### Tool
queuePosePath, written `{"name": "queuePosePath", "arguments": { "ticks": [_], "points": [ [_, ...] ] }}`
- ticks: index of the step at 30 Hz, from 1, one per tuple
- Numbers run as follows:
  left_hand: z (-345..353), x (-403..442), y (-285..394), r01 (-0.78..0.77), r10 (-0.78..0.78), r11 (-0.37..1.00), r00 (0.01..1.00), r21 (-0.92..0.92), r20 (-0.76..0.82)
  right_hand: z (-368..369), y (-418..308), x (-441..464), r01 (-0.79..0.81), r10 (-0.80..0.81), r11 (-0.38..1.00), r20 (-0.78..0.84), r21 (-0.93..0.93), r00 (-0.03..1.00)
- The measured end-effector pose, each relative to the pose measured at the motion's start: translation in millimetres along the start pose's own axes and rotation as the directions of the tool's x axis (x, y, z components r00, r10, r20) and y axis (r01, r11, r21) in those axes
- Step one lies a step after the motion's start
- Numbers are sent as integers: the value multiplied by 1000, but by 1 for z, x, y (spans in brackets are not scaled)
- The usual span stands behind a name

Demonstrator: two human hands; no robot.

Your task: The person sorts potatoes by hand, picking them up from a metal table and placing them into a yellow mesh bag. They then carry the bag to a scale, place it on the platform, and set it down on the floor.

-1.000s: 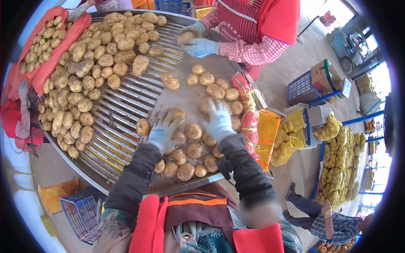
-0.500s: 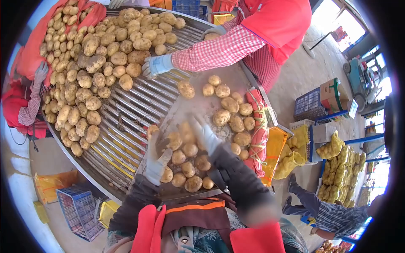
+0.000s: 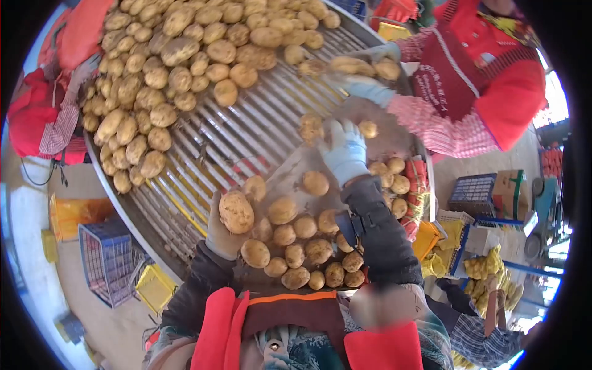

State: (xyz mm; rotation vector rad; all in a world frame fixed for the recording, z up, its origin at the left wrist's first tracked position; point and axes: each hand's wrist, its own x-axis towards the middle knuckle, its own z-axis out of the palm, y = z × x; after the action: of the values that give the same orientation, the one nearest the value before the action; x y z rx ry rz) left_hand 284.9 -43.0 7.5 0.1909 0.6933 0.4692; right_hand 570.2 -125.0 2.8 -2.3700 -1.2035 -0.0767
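Note:
My left hand, in a pale glove, is closed round a large potato at the near left part of the metal surface. Farther forward, my right hand, in a light blue glove, reaches over the grey plate, its fingertips beside a potato; its palm side is hidden. Several loose potatoes lie on the plate between my forearms. A big heap of potatoes covers the back left of the metal rollers.
Across the rollers, a co-worker's gloved hands are over potatoes. Another co-worker's gloved hand is at the left by a red sack. A blue crate stands below left, a tied red bundle at the right edge.
My left hand has taken hold of a large potato. My right hand has moved forward and right. The co-worker's hands have drawn back from the rollers' middle, and the view has shifted.

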Motion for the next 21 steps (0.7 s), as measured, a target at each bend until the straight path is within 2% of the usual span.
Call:
{"name": "queuePosePath", "arguments": {
  "ticks": [1,2,3,4,5,6,7,8,9,10,11,12,14,15,16,17,18,19,20,21],
  "points": [
    [-9,3,3,-117,120,985,993,127,-14,18,-14,2,13,-14,1000,14,15,1000],
    [-18,4,5,-224,235,941,972,255,-13,39,-26,2,159,-159,987,5,-30,987],
    [-24,1,7,-383,379,676,913,630,149,45,-46,4,304,-305,950,-1,-76,952],
    [-29,-2,7,-390,398,673,907,628,137,44,-61,3,323,-323,944,3,-63,946],
    [-27,-4,6,-502,454,412,837,761,306,21,-89,3,351,-376,926,411,137,831],
    [-28,-9,10,-568,447,113,762,815,469,9,-109,-6,290,-431,901,726,322,535],
    [-46,-1,15,-438,294,668,898,601,328,17,-117,-26,305,-448,893,725,332,523],
    [-63,3,13,-448,312,666,894,597,323,29,-120,-53,122,-384,883,548,454,743],
    [-76,8,10,-443,367,722,897,531,249,35,-124,-73,-30,-233,803,360,595,903],
    [-82,8,7,-439,409,773,897,458,169,29,-137,-85,-19,-247,803,361,596,899],
    [-38,-24,25,-371,187,805,899,463,396,18,-156,-98,109,-312,780,231,617,922],
    [-48,-32,23,-374,191,807,898,458,396,12,-173,-109,237,-369,749,94,618,925],
    [-70,-46,17,-130,37,930,964,345,262,16,-199,-131,286,-400,734,52,616,915],
    [-41,-67,24,-757,302,405,641,513,706,16,-208,-138,333,-429,715,11,615,903],
    [-40,-76,30,-761,302,407,635,506,711,13,-213,-140,337,-431,719,8,608,902],
    [-46,-86,37,-557,226,683,776,472,589,9,-218,-144,341,-513,680,90,649,854],
    [-56,-98,47,-294,93,882,876,369,474,5,-223,-148,336,-591,642,166,689,789],
    [-127,-114,60,180,-216,975,907,130,363,21,-216,-140,347,-666,528,124,775,736],
    [-119,-140,65,-56,55,967,998,249,11,24,-202,-139,429,-581,683,84,591,809],
    [-158,-156,80,-104,120,955,992,278,-42,27,-181,-140,-14,-304,712,326,702,895]
  ]
}}
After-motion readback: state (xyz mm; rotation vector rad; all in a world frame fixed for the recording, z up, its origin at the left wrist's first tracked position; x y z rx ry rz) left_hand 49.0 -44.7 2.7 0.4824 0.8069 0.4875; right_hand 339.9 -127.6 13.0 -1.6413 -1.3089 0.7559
